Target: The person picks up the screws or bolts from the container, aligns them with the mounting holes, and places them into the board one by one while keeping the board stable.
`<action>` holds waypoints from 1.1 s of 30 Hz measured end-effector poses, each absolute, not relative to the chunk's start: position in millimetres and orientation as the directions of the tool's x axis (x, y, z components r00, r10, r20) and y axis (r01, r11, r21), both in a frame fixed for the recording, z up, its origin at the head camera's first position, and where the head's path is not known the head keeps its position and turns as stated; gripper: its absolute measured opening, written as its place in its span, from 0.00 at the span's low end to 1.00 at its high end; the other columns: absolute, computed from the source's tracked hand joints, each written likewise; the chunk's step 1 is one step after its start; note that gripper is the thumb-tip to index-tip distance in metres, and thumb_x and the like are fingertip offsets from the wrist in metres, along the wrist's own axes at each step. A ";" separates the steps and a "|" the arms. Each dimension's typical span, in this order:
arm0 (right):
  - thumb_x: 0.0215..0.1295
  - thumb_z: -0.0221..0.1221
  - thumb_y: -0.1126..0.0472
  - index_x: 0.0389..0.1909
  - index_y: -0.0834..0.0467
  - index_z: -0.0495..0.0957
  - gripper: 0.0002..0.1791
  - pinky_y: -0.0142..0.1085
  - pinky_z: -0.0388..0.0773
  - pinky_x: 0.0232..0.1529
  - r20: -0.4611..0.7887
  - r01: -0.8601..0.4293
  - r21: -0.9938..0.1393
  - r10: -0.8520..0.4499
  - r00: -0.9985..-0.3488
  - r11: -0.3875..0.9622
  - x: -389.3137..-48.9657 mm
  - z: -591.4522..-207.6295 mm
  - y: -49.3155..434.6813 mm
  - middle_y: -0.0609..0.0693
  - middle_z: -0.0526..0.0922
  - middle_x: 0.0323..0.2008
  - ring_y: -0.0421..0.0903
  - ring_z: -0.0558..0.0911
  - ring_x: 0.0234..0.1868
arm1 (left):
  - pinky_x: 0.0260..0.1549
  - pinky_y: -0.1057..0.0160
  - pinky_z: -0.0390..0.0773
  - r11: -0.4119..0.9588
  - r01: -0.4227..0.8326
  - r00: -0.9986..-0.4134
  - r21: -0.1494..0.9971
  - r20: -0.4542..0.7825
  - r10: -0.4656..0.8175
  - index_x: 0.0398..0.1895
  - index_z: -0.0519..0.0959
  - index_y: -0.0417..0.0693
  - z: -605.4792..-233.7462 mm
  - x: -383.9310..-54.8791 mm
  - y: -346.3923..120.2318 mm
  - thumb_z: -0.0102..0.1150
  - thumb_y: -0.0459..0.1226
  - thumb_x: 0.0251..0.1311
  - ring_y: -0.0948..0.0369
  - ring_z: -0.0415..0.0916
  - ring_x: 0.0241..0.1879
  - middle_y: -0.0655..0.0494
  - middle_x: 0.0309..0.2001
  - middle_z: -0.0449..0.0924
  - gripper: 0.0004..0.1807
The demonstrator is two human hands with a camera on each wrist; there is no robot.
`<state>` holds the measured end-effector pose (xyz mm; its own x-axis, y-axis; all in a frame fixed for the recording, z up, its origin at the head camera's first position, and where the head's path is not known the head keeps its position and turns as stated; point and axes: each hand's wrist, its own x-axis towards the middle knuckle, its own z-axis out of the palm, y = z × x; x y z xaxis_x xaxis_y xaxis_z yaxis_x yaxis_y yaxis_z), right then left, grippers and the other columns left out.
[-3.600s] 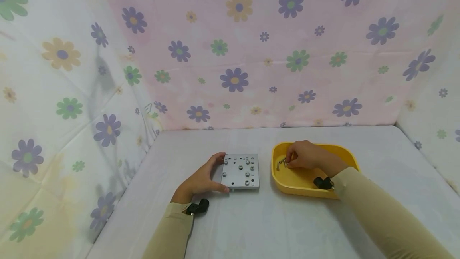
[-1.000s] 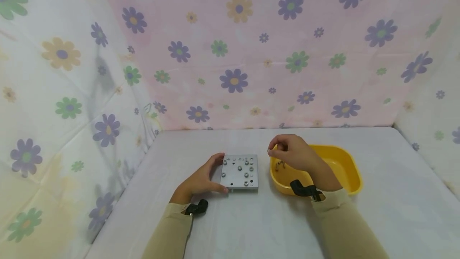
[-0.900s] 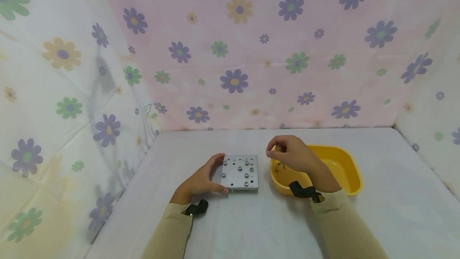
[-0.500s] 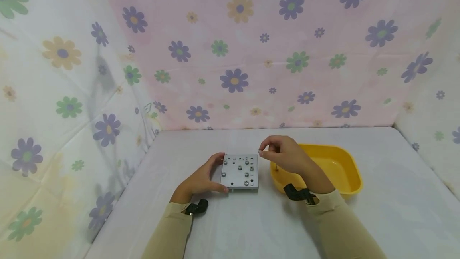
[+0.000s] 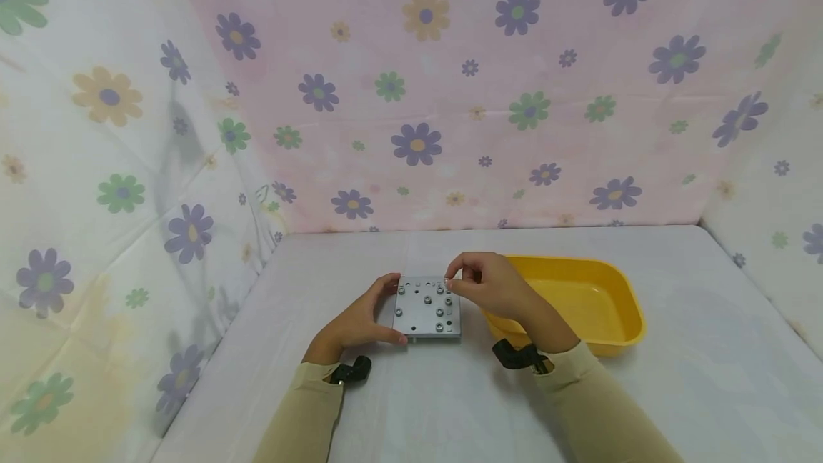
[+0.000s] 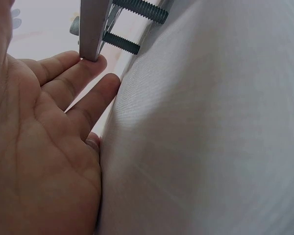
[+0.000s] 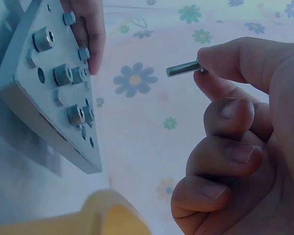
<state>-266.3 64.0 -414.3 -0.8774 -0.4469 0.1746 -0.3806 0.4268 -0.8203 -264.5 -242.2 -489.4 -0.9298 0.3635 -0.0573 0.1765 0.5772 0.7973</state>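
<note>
A square metal plate [image 5: 421,324] lies face up on the white cloth, with several socket-head screws [image 7: 63,74] in its holes. Threaded screw ends [image 6: 122,42] stick out beneath it in the left wrist view. My left hand [image 5: 353,320] holds the plate by its left side, thumb at the near corner and fingers at the far one. Between thumb and index finger, my right hand [image 5: 498,288] pinches a small screw [image 7: 182,69] by its head. In the right wrist view its threaded end points toward the plate, apart from it.
Right of the plate stands a yellow plastic tray [image 5: 579,299], partly covered by the right hand and forearm. Flowered cloth [image 5: 360,156] hangs behind and at both sides of the table [image 5: 411,406]. A black wrist mount [image 5: 514,356] sits on the right wrist.
The right hand was among the screws in the tray, then lifted one out and moved left to the plate's far right corner. The left hand and plate have stayed in place.
</note>
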 end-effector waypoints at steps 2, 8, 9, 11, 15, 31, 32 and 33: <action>0.68 0.67 0.54 0.40 0.44 0.85 0.02 0.32 0.66 0.21 0.173 -0.383 -0.820 -0.454 -0.874 0.425 -265.3 -414.5 61.3 0.48 0.74 0.23 0.46 0.72 0.22 | 0.80 0.43 0.44 0.581 0.173 -0.931 0.796 -0.060 0.359 0.82 0.53 0.60 -490.0 -264.9 -242.3 0.88 0.55 0.32 0.57 0.54 0.80 0.62 0.78 0.61 0.71; 0.68 0.67 0.54 0.39 0.42 0.84 0.03 0.31 0.67 0.23 0.166 -0.393 -0.811 -0.473 -0.865 0.434 -262.0 -415.6 53.0 0.46 0.75 0.23 0.46 0.73 0.24 | 0.80 0.42 0.45 0.582 0.172 -0.932 0.795 -0.059 0.357 0.82 0.53 0.61 -491.3 -266.0 -243.5 0.87 0.54 0.33 0.57 0.54 0.80 0.63 0.78 0.61 0.70; 0.68 0.67 0.53 0.39 0.41 0.84 0.03 0.31 0.67 0.23 0.163 -0.393 -0.808 -0.475 -0.865 0.439 -261.5 -416.4 51.7 0.46 0.75 0.23 0.45 0.74 0.25 | 0.80 0.42 0.45 0.581 0.173 -0.932 0.795 -0.060 0.359 0.82 0.53 0.60 -491.6 -266.1 -243.5 0.87 0.54 0.33 0.57 0.54 0.80 0.62 0.78 0.61 0.70; 0.68 0.67 0.53 0.38 0.40 0.83 0.03 0.30 0.67 0.24 0.155 -0.391 -0.806 -0.478 -0.864 0.444 -260.4 -417.8 49.5 0.46 0.75 0.23 0.45 0.74 0.25 | 0.80 0.41 0.45 0.581 0.174 -0.931 0.795 -0.060 0.361 0.82 0.53 0.60 -491.9 -266.1 -243.4 0.87 0.54 0.33 0.56 0.54 0.80 0.62 0.78 0.62 0.70; 0.68 0.67 0.53 0.39 0.41 0.83 0.03 0.30 0.67 0.24 0.154 -0.397 -0.808 -0.494 -0.855 0.435 -258.1 -419.0 45.6 0.46 0.74 0.23 0.44 0.73 0.25 | 0.80 0.40 0.45 0.588 0.178 -0.931 0.789 -0.059 0.360 0.82 0.53 0.61 -492.1 -265.9 -243.3 0.87 0.55 0.34 0.56 0.54 0.80 0.62 0.78 0.62 0.70; 0.68 0.67 0.53 0.39 0.41 0.83 0.03 0.30 0.64 0.24 0.151 -0.421 -0.795 -0.529 -0.835 0.438 -253.2 -427.0 29.5 0.44 0.71 0.21 0.40 0.70 0.23 | 0.79 0.40 0.46 0.586 0.191 -0.928 0.787 -0.049 0.369 0.82 0.52 0.60 -492.3 -265.8 -244.0 0.87 0.53 0.35 0.56 0.55 0.79 0.62 0.77 0.62 0.70; 0.68 0.67 0.53 0.38 0.40 0.83 0.03 0.29 0.64 0.23 0.149 -0.420 -0.795 -0.531 -0.834 0.437 -253.0 -427.5 29.0 0.43 0.71 0.21 0.40 0.70 0.23 | 0.79 0.40 0.46 0.585 0.192 -0.928 0.788 -0.049 0.371 0.82 0.52 0.60 -492.2 -266.0 -243.6 0.87 0.53 0.35 0.56 0.55 0.79 0.62 0.77 0.62 0.70; 0.68 0.67 0.53 0.39 0.40 0.83 0.03 0.29 0.63 0.23 0.146 -0.420 -0.794 -0.533 -0.833 0.439 -252.9 -428.1 28.5 0.43 0.71 0.21 0.40 0.70 0.22 | 0.79 0.40 0.46 0.586 0.193 -0.927 0.787 -0.050 0.372 0.82 0.52 0.59 -492.0 -266.1 -243.2 0.87 0.53 0.35 0.57 0.55 0.79 0.62 0.77 0.62 0.70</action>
